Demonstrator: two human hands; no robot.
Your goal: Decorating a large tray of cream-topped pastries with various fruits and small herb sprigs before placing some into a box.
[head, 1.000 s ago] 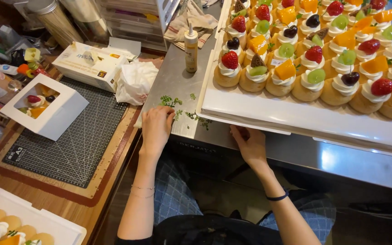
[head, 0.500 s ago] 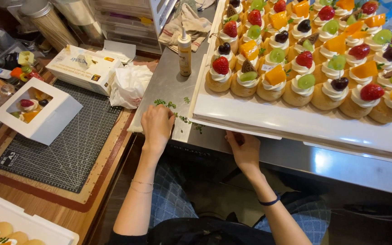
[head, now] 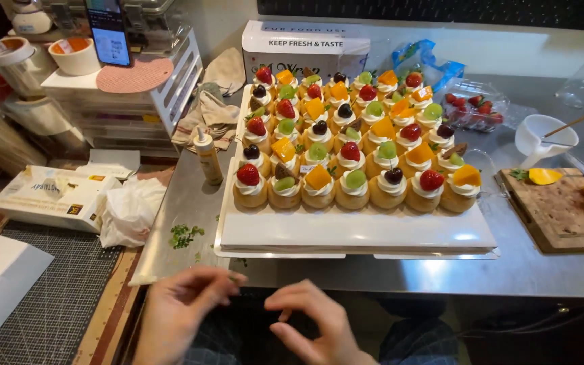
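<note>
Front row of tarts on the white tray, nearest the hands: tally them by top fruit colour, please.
Red strawberry-topped cream tarts: 2
Orange mango-topped cream tarts: 2
Green grape-topped cream tart: 1
Dark berry-topped cream tart: 1
Brown-and-green-topped cream tart: 1
Total: 7

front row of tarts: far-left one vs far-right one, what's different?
The far-left tart is topped with a red strawberry; the far-right tart carries an orange fruit wedge. The far-left tart sits close above the left hand; the far-right tart is at the tray's other end, towards the wooden cutting board. Both have a golden pastry shell with white cream under the fruit.
</note>
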